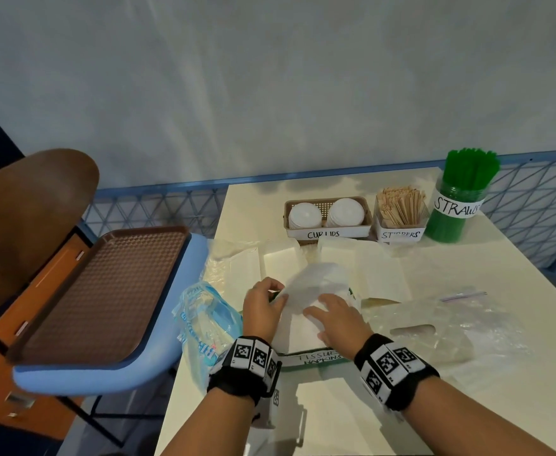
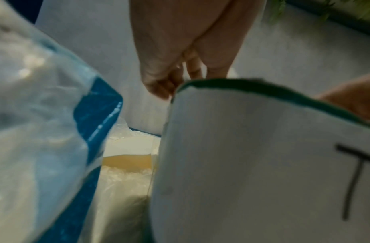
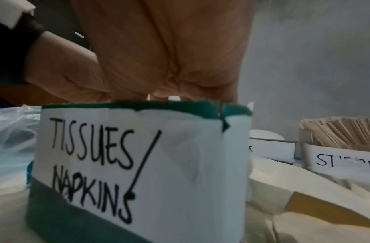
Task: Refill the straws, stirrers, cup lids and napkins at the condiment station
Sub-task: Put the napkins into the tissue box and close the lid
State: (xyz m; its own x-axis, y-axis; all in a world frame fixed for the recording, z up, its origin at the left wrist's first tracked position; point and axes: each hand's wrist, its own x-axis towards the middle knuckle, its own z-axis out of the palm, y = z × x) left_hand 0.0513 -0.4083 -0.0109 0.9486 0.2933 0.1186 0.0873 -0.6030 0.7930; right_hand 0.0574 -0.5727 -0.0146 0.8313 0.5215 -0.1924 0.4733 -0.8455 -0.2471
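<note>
A cream table (image 1: 467, 291) stands against a pale wall, with a chair holding a brown tray (image 1: 99, 291) at nine o'clock from the hands.

Going left to right along the near edge: a blue-printed plastic bag (image 1: 204, 317) lies at the table's left edge, just beside the left hand (image 1: 262, 307). That hand's fingers are curled at the left rim of the napkin box (image 3: 138, 164); they seem to pinch the rim or the tissue there, though exactly which cannot be told. The napkins (image 1: 313, 284) bulge up out of the box between the hands. The right hand (image 1: 336, 320) lies flat on them, fingers fairly straight, pressing down and holding nothing. A crumpled clear bag (image 1: 451, 324) lies at three o'clock from the hands.

Along the far edge, at twelve to two o'clock: the lids (image 1: 326, 213) sit in two stacks in their basket, the stirrers (image 1: 401, 207) fill their holder, and the straws (image 1: 467, 192) pack their jar.

Judging by this, three items look stocked; the napkins are the step in hand, still puffed above the box. Loose wrappers and bags probably remain to clear.
</note>
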